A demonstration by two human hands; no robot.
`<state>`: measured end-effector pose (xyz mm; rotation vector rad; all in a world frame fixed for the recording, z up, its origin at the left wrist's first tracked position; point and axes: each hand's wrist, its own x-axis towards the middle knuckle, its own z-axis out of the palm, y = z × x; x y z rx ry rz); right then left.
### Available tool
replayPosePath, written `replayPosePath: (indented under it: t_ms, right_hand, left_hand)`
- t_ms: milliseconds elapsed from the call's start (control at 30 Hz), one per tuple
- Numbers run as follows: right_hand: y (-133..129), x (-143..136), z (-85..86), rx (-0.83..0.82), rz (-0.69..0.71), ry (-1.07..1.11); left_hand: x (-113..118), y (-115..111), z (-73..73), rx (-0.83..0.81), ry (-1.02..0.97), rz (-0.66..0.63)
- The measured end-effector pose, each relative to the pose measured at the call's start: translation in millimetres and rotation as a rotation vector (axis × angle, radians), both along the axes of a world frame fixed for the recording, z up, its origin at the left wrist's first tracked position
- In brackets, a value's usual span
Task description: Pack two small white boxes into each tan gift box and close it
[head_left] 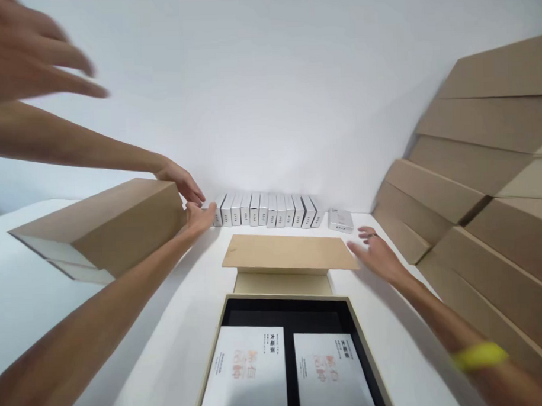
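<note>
My left hand [200, 219] reaches to the left end of a row of small silver boxes [272, 210], its fingers closed at the endmost box [217, 215]; the grip is partly hidden. My right hand [374, 252] is open, fingers apart, beside the right corner of a raised tan lid flap [290, 251]. Just beyond those fingers a single silver box [340, 220] lies flat. In front of me stands an open gift box [226, 308] with a black insert. Two larger white printed boxes, one left [245, 370] and one right [332, 372], sit inside it.
From the left come another person's hands: one [176, 178] close to my left hand, the other [39, 57] raised and blurred. A closed tan box [120, 226] stands on the white table's left side. Stacked brown boxes [474, 178] line the right. Behind rises a white wall.
</note>
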<state>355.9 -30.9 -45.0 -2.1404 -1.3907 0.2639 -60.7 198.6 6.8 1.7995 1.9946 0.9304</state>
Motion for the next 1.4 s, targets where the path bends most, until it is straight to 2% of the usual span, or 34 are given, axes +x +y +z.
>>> replayPosePath:
  t_ms: [100,167,233,367,500,633,767,833,933,1100,1267,1400]
  right_hand:
    - [62.5,2.8,0.6,-0.035,-0.163,-0.042]
    - [86.3,1.0,-5.4,-0.060,-0.209,-0.063]
    - [98.4,-0.9,-14.2,-0.064,-0.211,-0.098]
    - [99.9,8.1,-27.9,-0.007,-0.211,-0.177]
    - [91.4,33.3,-25.3,0.170,-0.154,-0.277]
    - [95.3,40.2,-26.8,0.389,0.018,-0.297]
    - [103.3,26.7,-39.2,0.465,0.268,-0.152]
    - [102.4,23.4,-42.2,0.489,0.316,-0.054]
    - [98.3,23.8,-42.7,0.463,0.264,0.104]
    - [101.3,14.3,-47.8,0.248,0.129,0.314]
    - [119.4,-5.8,-51.0,0.269,-0.076,0.342]
    - [137.4,-23.1,-46.6,0.334,-0.259,0.327]
  left_hand:
    - [9.2,7.1,-7.2,-0.026,-0.045,-0.013]
    - [13.4,9.6,-13.2,-0.023,-0.057,-0.058]
    - [14.9,11.3,-19.5,0.004,-0.061,-0.090]
    - [13.5,15.5,-31.0,0.071,-0.077,-0.131]
    - [17.1,21.4,-38.5,0.108,-0.102,-0.168]
    - [27.8,23.7,-44.2,0.143,-0.131,-0.217]
    - [33.5,23.8,-52.2,0.152,-0.150,-0.268]
    - [33.5,23.9,-56.0,0.141,-0.158,-0.280]
    - [35.5,22.2,-59.2,0.116,-0.191,-0.323]
    - [56.0,13.3,-58.2,0.117,-0.258,-0.395]
    - [83.1,7.6,-60.3,0.129,-0.262,-0.280]
    - [90.7,10.6,-65.1,0.142,-0.221,-0.253]
